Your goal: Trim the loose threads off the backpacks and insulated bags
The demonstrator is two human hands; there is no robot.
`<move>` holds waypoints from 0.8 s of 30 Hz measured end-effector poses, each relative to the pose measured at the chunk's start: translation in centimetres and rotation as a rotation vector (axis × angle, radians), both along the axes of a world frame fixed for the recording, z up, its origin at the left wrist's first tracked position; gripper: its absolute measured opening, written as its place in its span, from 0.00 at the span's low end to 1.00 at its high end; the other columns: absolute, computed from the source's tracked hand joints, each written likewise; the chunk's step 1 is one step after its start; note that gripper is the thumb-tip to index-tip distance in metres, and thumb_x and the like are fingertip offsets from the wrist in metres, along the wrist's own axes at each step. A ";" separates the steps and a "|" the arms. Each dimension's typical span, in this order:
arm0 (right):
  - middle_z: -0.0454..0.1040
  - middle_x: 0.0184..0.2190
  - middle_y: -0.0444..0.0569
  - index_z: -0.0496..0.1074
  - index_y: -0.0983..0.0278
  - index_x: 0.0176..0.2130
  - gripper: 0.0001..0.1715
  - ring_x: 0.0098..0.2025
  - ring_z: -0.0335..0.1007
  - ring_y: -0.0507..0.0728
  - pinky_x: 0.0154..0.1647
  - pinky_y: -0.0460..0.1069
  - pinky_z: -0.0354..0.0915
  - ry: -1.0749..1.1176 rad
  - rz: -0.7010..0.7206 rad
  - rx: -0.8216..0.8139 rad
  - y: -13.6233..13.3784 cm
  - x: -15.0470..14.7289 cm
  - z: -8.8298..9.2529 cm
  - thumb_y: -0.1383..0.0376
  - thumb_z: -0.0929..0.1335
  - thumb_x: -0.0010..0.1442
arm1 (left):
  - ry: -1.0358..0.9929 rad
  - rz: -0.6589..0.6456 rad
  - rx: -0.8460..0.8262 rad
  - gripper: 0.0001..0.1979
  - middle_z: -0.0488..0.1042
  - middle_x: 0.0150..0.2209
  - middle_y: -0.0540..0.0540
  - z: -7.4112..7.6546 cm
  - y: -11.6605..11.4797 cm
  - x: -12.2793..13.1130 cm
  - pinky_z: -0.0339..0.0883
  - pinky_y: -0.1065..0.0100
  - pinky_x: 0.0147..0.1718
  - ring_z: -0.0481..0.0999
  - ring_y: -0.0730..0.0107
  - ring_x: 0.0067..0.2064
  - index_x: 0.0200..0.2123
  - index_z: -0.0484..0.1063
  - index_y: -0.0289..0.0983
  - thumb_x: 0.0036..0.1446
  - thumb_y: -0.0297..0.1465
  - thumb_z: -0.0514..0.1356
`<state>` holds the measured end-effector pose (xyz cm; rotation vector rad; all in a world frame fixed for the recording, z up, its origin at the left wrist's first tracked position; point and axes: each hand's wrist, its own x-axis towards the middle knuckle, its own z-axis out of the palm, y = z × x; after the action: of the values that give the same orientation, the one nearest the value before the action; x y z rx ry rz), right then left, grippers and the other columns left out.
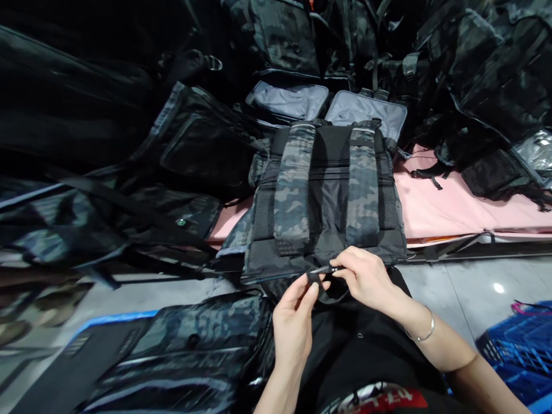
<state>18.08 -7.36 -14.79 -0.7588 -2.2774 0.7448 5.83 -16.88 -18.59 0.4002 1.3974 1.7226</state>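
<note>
A camouflage backpack (328,201) lies in front of me with its two padded shoulder straps (295,190) facing up. Below its near edge, my left hand (295,316) pinches a black webbing strap (314,279) between thumb and fingers. My right hand (364,277) is closed on a small dark piece with a thin, pale, shiny strip that reaches to the webbing; its exact kind is too small to tell. The two hands are close together, and a loop of black strap hangs between them.
Dark camouflage bags are piled at the back and left, two with grey linings (366,109) showing. The backpack rests on a pink-covered surface (448,207). Another camouflage bag (194,345) lies at lower left. A blue plastic crate (517,351) stands at lower right.
</note>
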 end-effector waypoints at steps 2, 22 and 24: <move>0.73 0.33 0.48 0.71 0.63 0.36 0.07 0.37 0.70 0.54 0.38 0.48 0.65 0.087 -0.033 -0.035 0.3 0.7 0.3 0.70 0.64 0.59 | 0.127 0.034 -0.023 0.18 0.76 0.41 0.44 -0.2 -0.2 0.2 0.67 0.61 0.47 0.76 0.64 0.41 0.42 0.73 0.36 0.46 0.35 0.65; 0.72 0.34 0.46 0.71 0.62 0.40 0.09 0.36 0.70 0.53 0.39 0.48 0.66 0.342 -0.336 -0.526 -4.2 8.0 -3.2 0.65 0.68 0.55 | 0.661 -0.459 -0.099 0.13 0.78 0.31 0.46 0.6 1.0 0.8 0.72 0.69 0.33 0.76 0.68 0.31 0.35 0.76 0.36 0.53 0.39 0.60; 0.72 0.34 0.46 0.71 0.62 0.39 0.09 0.36 0.69 0.53 0.39 0.48 0.66 0.298 -0.308 -0.470 -4.5 7.5 -2.9 0.66 0.68 0.55 | 0.528 -0.453 -0.133 0.14 0.78 0.31 0.46 1.1 1.1 0.6 0.71 0.69 0.34 0.76 0.68 0.31 0.36 0.76 0.36 0.51 0.40 0.61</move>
<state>25.62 -11.87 -17.68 -1.0986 -1.6849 1.1716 6.39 -15.77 -17.47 1.0641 1.6169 1.1879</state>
